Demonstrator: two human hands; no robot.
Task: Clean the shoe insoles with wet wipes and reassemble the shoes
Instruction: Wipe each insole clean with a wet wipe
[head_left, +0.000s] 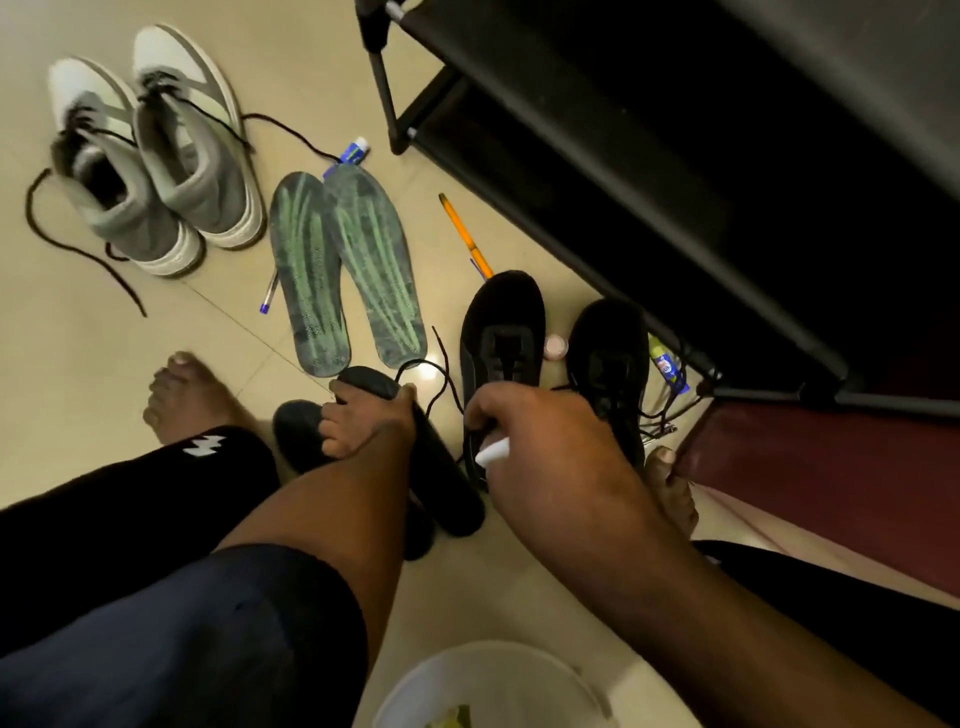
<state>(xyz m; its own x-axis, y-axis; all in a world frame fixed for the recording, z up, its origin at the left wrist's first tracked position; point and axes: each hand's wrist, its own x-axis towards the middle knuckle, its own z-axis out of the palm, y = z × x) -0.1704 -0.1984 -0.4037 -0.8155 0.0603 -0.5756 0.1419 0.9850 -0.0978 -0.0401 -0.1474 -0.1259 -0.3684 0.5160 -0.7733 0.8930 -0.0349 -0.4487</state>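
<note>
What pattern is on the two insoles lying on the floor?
Green stripes on grey insoles, seen in the head view.

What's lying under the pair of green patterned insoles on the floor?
A blue pen pokes out beneath the left green patterned insole, and a blue object's tip shows beneath their toe ends. Beige floor tile lies below; whatever else they cover is hidden.

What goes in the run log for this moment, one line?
left hand: holds black insole | right hand: holds white wipe at black shoe | green insoles: on floor, beside grey shoes
</note>
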